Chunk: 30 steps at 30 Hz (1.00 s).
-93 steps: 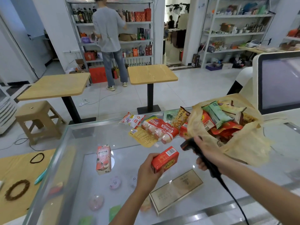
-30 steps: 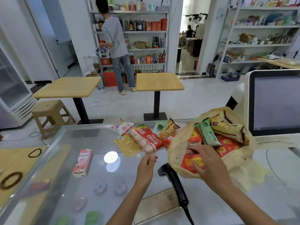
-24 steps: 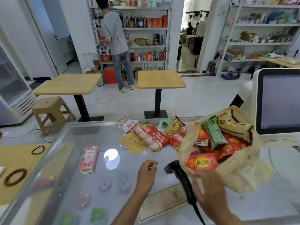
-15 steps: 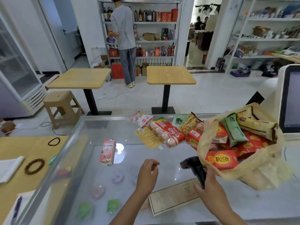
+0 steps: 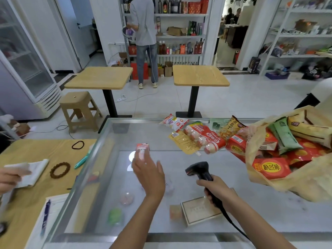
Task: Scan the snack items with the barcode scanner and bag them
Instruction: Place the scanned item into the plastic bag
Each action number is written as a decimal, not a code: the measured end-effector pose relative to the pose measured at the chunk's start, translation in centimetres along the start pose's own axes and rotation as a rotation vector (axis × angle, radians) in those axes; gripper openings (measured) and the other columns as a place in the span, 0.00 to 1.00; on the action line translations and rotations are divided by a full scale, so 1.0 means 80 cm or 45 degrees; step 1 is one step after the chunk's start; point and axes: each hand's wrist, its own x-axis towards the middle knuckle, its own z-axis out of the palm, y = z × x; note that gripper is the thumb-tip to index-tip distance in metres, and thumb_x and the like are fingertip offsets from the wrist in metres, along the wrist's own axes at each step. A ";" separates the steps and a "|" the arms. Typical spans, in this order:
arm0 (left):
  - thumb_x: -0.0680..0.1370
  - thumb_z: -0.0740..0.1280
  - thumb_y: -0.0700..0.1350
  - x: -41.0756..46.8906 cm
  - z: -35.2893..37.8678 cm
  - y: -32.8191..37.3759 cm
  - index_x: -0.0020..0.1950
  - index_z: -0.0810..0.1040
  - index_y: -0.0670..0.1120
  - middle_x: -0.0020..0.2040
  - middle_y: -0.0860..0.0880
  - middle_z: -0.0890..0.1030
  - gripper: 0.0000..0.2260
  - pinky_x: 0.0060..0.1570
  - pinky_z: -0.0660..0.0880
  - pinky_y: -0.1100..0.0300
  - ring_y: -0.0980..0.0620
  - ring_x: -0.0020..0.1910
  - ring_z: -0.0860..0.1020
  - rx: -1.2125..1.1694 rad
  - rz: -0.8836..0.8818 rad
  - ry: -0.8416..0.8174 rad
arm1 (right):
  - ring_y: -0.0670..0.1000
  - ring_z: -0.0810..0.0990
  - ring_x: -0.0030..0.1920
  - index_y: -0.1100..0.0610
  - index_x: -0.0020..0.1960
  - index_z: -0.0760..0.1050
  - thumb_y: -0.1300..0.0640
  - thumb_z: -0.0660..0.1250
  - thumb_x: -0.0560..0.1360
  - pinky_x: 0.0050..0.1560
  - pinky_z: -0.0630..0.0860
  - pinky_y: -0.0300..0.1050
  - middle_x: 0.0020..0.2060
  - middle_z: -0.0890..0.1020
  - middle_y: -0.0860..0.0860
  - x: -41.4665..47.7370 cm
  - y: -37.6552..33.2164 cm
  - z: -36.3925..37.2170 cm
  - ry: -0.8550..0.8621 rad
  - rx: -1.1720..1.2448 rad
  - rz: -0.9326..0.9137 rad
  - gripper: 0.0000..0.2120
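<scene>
Scanner [image 5: 197, 170] held over the glass counter [image 5: 115, 139], black, head pointing left, w/ the right grip [image 5: 216, 190] clenched round its handle & the cable [image 5: 233, 225] trailing down toward the camera. Left grip [image 5: 150, 174] released, fingers straight and spread, stretched out at the pink carton [image 5: 142, 149], which stands upright mid-left on the glass. Fingertips overlap the carton's lower part, all blurred, so can't tell if they touch. Over on the right, the beige bag [image 5: 305, 186] lies on its side, mouth open to the left, stuffed: red box [image 5: 271, 168] at the front, green packet [image 5: 285, 137] & a tan packet [image 5: 309, 128] behind. Unbagged snacks lie along the far edge, approx. centre: sausage pack [image 5: 206, 139], yellow pouch [image 5: 182, 141] touching it, a white-and-red packet [image 5: 173, 121] behind, yellow snack bag [image 5: 231, 127] just beside the bag's mouth.
</scene>
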 end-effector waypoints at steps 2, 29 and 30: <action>0.71 0.73 0.42 0.017 -0.003 -0.015 0.69 0.69 0.42 0.68 0.38 0.66 0.28 0.63 0.66 0.46 0.38 0.65 0.64 -0.011 -0.265 -0.100 | 0.49 0.67 0.22 0.59 0.52 0.72 0.56 0.67 0.76 0.21 0.63 0.37 0.27 0.72 0.53 0.003 0.000 0.009 0.005 0.018 0.002 0.09; 0.76 0.67 0.55 -0.013 -0.009 -0.027 0.63 0.71 0.48 0.57 0.50 0.67 0.19 0.48 0.67 0.63 0.50 0.59 0.67 -0.264 0.072 -0.666 | 0.49 0.68 0.22 0.61 0.49 0.73 0.56 0.68 0.76 0.24 0.66 0.39 0.24 0.71 0.53 -0.007 0.028 -0.060 0.110 0.226 0.069 0.09; 0.74 0.69 0.56 -0.019 -0.007 -0.027 0.64 0.69 0.49 0.57 0.51 0.69 0.22 0.47 0.67 0.63 0.51 0.57 0.67 -0.190 0.158 -0.719 | 0.48 0.68 0.22 0.61 0.49 0.72 0.55 0.68 0.76 0.24 0.66 0.39 0.24 0.71 0.53 -0.006 0.027 -0.062 0.102 0.237 0.077 0.10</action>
